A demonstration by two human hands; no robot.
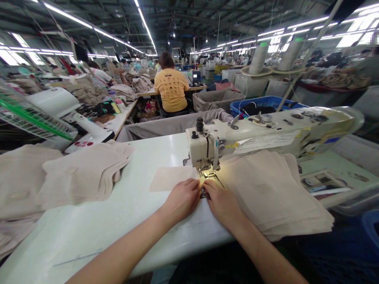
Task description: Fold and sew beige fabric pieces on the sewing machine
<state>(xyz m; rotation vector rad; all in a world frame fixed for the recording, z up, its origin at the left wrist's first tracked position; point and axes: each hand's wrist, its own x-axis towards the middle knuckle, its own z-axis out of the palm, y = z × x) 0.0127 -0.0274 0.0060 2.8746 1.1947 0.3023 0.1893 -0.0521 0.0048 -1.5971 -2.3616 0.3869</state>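
Note:
A cream sewing machine (254, 132) stands on the pale table, its small lamp lighting the needle area. Just left of the presser foot, my left hand (185, 197) has its fingers bent together at the edge of a beige fabric piece (170, 178). Close to its right, my right hand (220, 199) is curled in front of the needle plate; its fingertips are pressed together, and anything between them is too small to make out. Stacked beige pieces (266, 189) lie to the right, under the machine arm. More beige stacks (85, 171) rest on the table's left side.
A white fan (56, 104) with a green-striped guard stands at the left. Beyond the table are a cloth-lined bin (168, 125) and a blue basket (237, 106). A person in a yellow shirt (171, 88) sits ahead, back turned. Thread cones (258, 59) stand behind the machine.

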